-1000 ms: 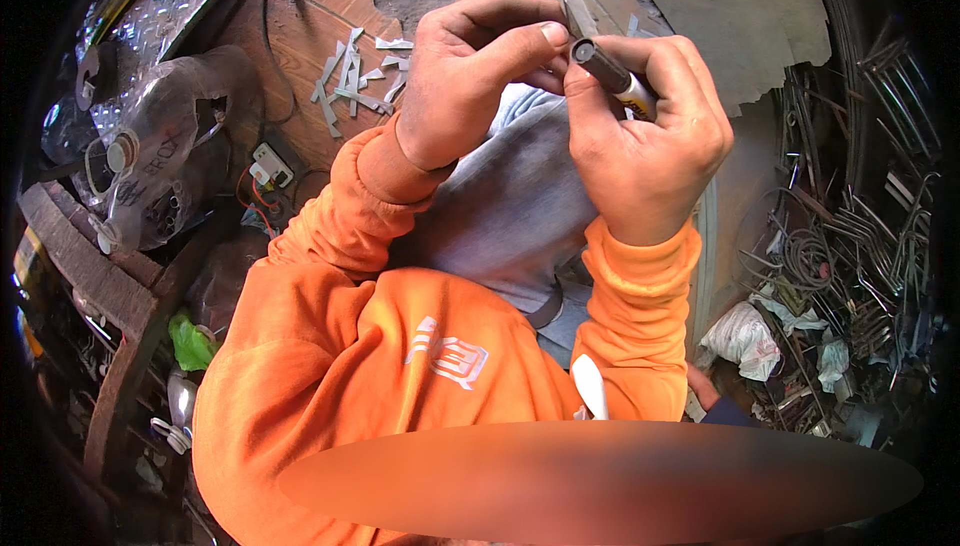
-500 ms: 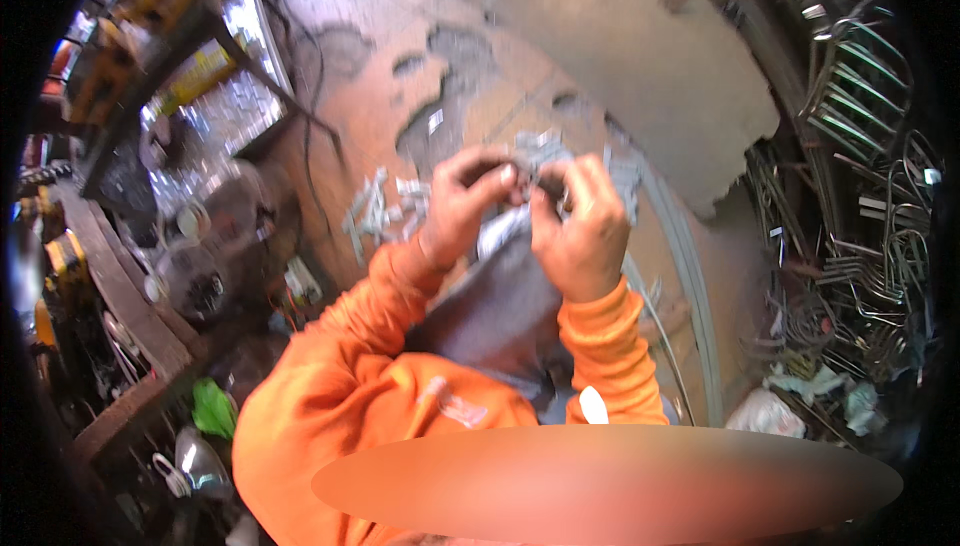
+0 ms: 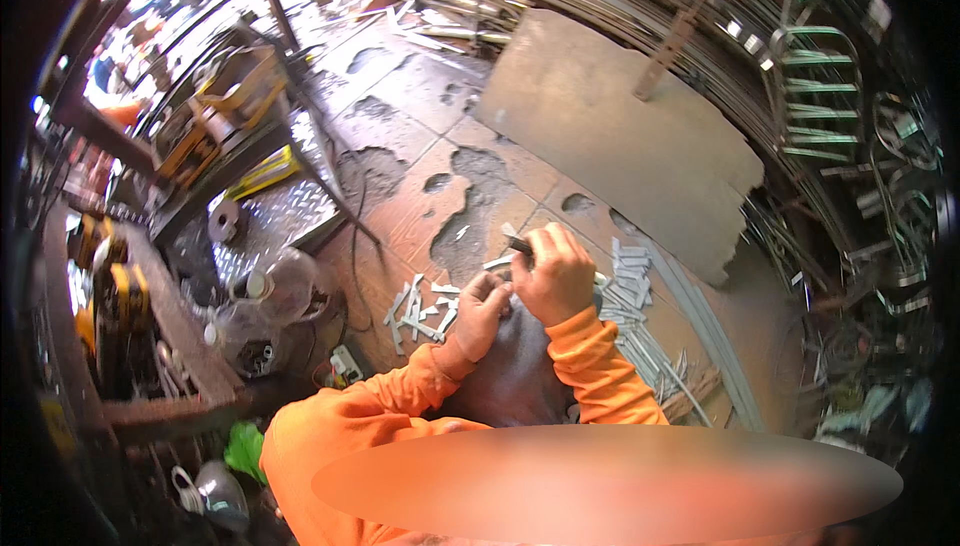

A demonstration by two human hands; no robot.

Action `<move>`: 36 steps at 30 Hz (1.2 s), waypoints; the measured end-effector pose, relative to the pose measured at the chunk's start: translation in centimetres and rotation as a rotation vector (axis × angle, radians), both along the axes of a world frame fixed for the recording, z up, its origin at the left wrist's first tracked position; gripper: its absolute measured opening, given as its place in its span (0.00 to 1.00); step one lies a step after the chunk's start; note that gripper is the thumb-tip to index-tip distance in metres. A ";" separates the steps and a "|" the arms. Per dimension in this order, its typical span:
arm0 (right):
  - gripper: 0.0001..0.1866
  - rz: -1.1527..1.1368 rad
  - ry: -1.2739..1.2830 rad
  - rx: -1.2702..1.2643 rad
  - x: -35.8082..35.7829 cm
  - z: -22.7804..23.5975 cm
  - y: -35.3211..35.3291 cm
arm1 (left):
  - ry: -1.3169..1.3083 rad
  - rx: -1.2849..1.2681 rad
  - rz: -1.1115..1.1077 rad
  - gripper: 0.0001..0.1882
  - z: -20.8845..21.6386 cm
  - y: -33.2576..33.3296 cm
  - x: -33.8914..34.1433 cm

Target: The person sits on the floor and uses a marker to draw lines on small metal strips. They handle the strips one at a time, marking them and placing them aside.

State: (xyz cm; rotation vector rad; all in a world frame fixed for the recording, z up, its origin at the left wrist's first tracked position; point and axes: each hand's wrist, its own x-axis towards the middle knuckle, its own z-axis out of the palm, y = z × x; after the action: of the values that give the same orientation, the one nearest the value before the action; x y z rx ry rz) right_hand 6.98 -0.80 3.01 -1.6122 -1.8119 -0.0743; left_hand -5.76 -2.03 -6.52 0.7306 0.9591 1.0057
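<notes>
My right hand [image 3: 556, 276] is closed around a short dark tool [image 3: 518, 245], whose blunt end sticks out past the thumb side; its kind cannot be told. Just below and to the left, my left hand [image 3: 480, 318] has its fingers pinched together, and what they hold is hidden. A pale strip [image 3: 497, 263] shows between the two hands. Both hands are over my lap, covered in grey cloth [image 3: 510, 366]. Short pale cut strips [image 3: 413, 318] lie scattered on the floor beside my left hand. More pale strips [image 3: 630, 281] are gathered beyond my right hand.
Long grey strips [image 3: 705, 326] run along the floor at right. A large worn sheet [image 3: 620, 136] lies farther off. Metal racks [image 3: 820, 96] and bent rods line the right. At left are plastic jugs [image 3: 290, 281], a yellow toolbox [image 3: 240, 86] and a dark frame [image 3: 180, 411].
The view has tilted up, showing more of the far floor. My right hand has turned and now grips a dark tool that shows clearly; my left hand sits lower beside it.
</notes>
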 end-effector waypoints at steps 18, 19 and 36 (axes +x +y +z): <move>0.13 0.035 -0.025 -0.100 0.6 -1.0 -0.4 | 0.233 1.170 -0.160 0.15 6.0 -2.5 -1.8; 0.12 0.043 -0.002 -0.133 0.6 -1.1 -0.3 | 0.112 1.290 -0.259 0.16 7.8 -2.5 -1.2; 0.16 -0.034 0.240 -0.273 0.8 0.1 1.2 | -0.306 2.217 -1.395 0.10 25.5 -12.0 15.0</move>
State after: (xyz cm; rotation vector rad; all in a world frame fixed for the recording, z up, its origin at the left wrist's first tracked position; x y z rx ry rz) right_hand 7.75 0.41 3.14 -1.7541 -1.6624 0.3507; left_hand 9.21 -14.07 19.03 2.3291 -1.4307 0.3915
